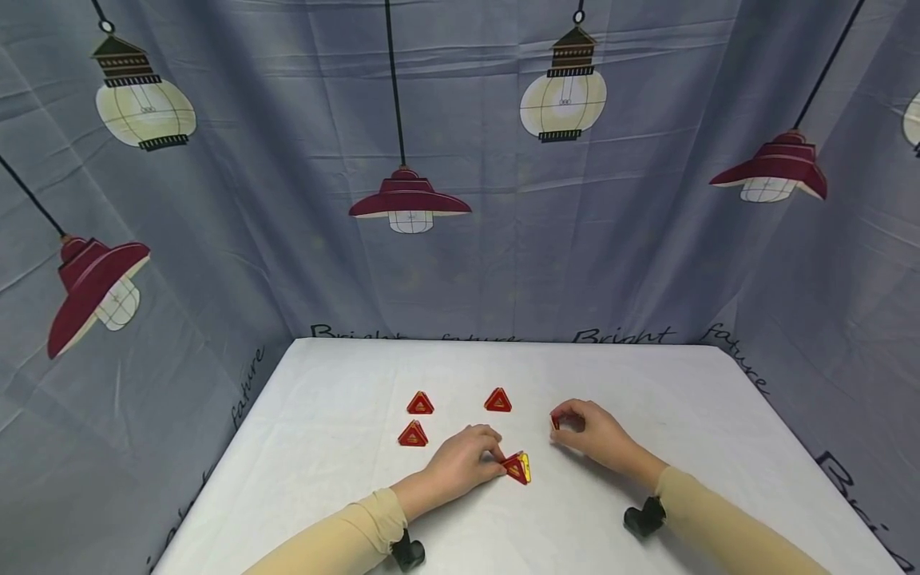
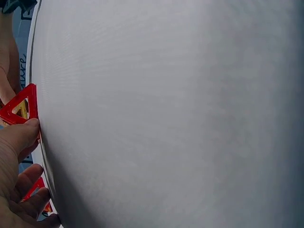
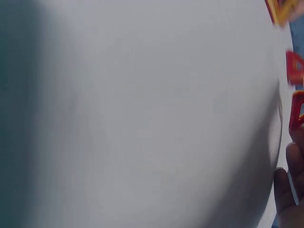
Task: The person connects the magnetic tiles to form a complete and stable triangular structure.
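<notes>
My left hand (image 1: pixel 463 463) pinches a red triangular piece (image 1: pixel 514 468) low over the white table, and a yellow edge shows at its right side. In the left wrist view that piece is an open triangular frame (image 2: pixel 32 102) between thumb and fingers. To the right, my right hand (image 1: pixel 596 435) holds another small red piece (image 1: pixel 555 422) between thumb and fingertips, mostly hidden by them. The right wrist view catches only part of this red piece (image 3: pixel 296 107) at its edge. A gap separates the two held pieces.
Beyond the left hand lie three more red triangular pieces: one at back left (image 1: pixel 420 402), one in front of it (image 1: pixel 413 434), and one further right (image 1: pixel 498 400). They rest on a white-covered table (image 1: pixel 345 383). A grey curtain (image 1: pixel 460 279) printed with lamps surrounds it.
</notes>
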Motion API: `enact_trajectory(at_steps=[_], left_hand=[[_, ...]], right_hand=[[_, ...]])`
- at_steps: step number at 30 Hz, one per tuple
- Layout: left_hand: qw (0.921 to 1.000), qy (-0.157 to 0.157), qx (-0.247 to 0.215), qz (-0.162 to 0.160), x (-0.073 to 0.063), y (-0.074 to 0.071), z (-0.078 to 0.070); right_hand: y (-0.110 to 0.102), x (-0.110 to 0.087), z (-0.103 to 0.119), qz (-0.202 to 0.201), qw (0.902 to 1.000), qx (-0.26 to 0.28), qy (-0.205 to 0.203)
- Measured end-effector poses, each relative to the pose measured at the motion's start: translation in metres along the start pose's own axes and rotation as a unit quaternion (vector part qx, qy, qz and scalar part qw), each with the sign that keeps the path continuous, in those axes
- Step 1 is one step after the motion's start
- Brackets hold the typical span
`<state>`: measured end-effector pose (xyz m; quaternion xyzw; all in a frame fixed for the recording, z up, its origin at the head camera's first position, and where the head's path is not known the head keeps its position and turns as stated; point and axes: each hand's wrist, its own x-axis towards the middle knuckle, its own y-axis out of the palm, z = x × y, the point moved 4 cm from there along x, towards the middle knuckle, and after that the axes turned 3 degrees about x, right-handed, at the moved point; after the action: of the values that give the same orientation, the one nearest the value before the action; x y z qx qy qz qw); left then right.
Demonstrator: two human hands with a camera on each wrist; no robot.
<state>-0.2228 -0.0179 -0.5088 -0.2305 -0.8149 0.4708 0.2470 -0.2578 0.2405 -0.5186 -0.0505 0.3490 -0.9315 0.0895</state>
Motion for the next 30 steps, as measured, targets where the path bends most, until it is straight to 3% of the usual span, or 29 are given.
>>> enact_trajectory(at_steps=[9,30], left_hand=[[0.9999,0.007,0.008,-0.006,0.000,0.001,0.001],[0.9999,0.008,0.009,-0.006,0.001,-0.001,0.000]], right_hand=[[0.025,-0.024,0.026,0.057,0.9962,0.061,-0.027],[0.043,-0.037,0.036,0.028,0.9992,0.021,-0.021]])
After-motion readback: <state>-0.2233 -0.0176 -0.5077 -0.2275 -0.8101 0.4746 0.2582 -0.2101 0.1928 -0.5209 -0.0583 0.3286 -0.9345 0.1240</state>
